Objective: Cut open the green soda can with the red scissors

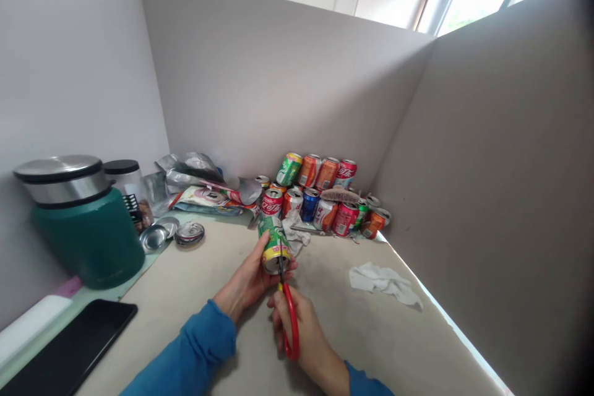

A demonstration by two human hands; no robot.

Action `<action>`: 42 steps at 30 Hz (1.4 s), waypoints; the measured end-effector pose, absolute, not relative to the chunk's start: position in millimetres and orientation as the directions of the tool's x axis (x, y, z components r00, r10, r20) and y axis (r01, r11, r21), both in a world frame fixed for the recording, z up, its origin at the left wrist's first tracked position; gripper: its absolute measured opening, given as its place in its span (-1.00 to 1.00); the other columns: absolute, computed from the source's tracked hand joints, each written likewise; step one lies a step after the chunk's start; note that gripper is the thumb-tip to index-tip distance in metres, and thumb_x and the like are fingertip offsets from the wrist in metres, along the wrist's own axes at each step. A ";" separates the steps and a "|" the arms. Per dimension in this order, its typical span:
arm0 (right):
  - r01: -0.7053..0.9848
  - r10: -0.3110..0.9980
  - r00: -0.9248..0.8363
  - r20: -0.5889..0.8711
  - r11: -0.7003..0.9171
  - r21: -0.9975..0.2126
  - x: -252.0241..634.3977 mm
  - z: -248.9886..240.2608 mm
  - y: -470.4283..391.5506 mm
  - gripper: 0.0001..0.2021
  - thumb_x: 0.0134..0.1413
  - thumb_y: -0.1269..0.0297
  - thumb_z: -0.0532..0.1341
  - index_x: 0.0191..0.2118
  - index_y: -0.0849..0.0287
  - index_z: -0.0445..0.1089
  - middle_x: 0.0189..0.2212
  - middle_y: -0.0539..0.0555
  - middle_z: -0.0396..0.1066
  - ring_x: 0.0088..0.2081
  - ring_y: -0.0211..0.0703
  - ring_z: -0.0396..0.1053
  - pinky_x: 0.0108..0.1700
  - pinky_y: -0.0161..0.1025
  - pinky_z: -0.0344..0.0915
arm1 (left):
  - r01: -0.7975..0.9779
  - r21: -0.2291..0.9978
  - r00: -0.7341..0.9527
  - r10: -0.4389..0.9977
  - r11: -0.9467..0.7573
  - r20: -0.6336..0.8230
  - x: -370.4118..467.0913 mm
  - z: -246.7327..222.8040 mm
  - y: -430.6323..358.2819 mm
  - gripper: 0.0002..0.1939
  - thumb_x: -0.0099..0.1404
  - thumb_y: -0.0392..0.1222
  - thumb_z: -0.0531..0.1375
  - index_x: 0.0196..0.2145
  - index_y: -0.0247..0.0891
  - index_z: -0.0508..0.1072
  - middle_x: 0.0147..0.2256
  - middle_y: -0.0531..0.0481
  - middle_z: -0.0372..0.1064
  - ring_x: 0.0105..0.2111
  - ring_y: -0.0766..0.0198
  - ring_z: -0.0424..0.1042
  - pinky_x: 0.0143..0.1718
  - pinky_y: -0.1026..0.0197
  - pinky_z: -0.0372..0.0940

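Note:
My left hand [254, 273] is wrapped round a green and yellow drink can [273, 236], tilted so that its open top faces me. In my right hand [299, 320] is a pair of scissors [291, 322] with red handles, my fingers closed on the grips. The scissor blades reach to the can's rim and lie along its near side; how far they go into the metal I cannot tell. Behind the held can a crumpled white tissue [296, 230] lies on the table.
Several drink cans [327, 172] are stacked at the back. Cut metal sheets [192, 170] and round can ends [155, 237] lie at the left. A green flask [86, 229] and a black phone [77, 346] stand nearer. A white cloth [385, 284] lies right. Grey partitions [288, 74] enclose the table.

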State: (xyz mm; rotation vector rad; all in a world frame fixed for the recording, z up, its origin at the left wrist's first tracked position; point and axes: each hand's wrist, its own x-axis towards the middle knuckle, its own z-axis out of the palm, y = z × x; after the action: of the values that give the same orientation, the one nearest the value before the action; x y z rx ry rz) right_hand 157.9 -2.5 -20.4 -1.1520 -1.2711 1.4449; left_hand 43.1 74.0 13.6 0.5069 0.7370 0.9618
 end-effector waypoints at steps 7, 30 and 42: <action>-0.083 0.966 -0.257 -0.038 -0.061 -0.995 161.4 -31.4 -0.3 -0.37 0.07 -0.40 0.08 -0.29 0.21 0.28 -0.55 -0.08 0.28 -0.73 -0.43 0.16 -0.71 -0.44 0.09 | -0.554 0.692 0.338 0.885 0.462 -0.320 42.8 15.2 74.5 -0.47 0.37 0.16 0.06 -0.22 -0.46 0.49 -0.32 -0.28 0.55 -0.34 0.06 0.58 -0.36 0.14 0.48; 0.065 0.868 -0.473 0.151 0.206 -0.976 173.7 -11.9 -6.3 -0.36 0.18 -0.36 -0.05 0.00 0.13 0.25 -0.24 0.09 0.35 -0.41 -0.23 0.23 -0.34 -0.26 0.25 | -0.578 0.816 0.093 0.993 -0.007 0.075 29.9 20.3 79.3 -0.51 0.11 0.04 0.34 -0.10 -0.36 0.49 -0.27 -0.18 0.55 -0.30 0.05 0.55 -0.27 0.14 0.41; 0.055 0.956 -0.283 0.081 0.101 -0.993 164.0 -24.9 -3.6 -0.44 0.13 -0.33 0.08 -0.22 0.17 0.30 -0.54 -0.11 0.17 -0.57 -0.34 0.12 -0.54 -0.37 0.11 | -0.566 0.821 0.199 0.979 0.073 0.050 38.4 16.5 77.1 -0.48 0.16 0.13 0.29 -0.11 -0.37 0.44 -0.35 -0.17 0.52 -0.45 0.12 0.51 -0.42 0.13 0.41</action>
State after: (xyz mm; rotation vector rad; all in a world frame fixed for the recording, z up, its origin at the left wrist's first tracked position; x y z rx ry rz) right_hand 164.0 -3.6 -24.9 -1.0422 -1.5109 1.3098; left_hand 38.4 77.1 16.5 0.8388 0.6208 1.2792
